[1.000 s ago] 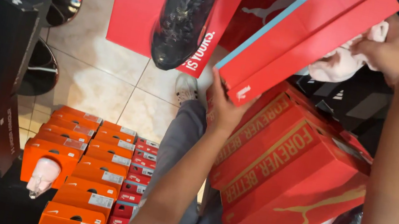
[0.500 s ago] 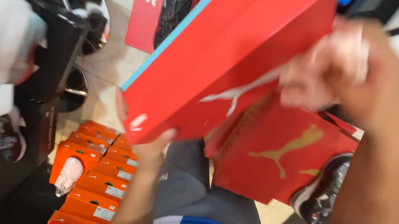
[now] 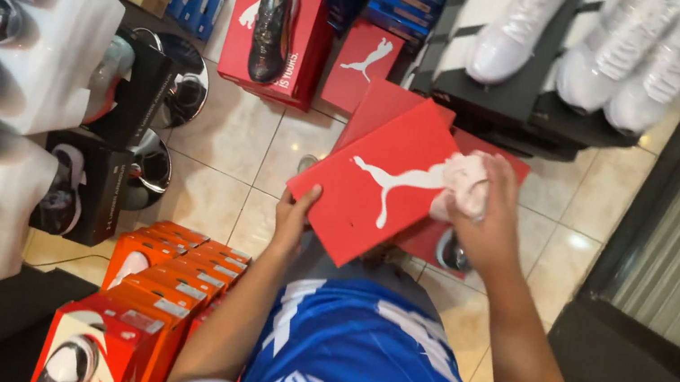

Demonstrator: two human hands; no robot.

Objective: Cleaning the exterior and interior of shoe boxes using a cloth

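Note:
I hold a red shoe box (image 3: 377, 188) with a white animal logo on its lid, tilted in front of my chest. My left hand (image 3: 296, 211) grips its lower left edge. My right hand (image 3: 482, 213) presses a crumpled white cloth (image 3: 465, 179) against the lid's right side. I wear a blue shirt (image 3: 349, 365).
More red boxes (image 3: 379, 61) lie on the tiled floor behind, one (image 3: 279, 27) with a dark shoe (image 3: 275, 17) on top. Orange boxes (image 3: 153, 280) are stacked at lower left. White display blocks (image 3: 20, 31) with shoes stand left. White shoes (image 3: 600, 41) sit on a black stand top right.
The camera has pulled back and the box now sits lower and smaller in view, lid up. My right hand has moved the cloth onto the lid.

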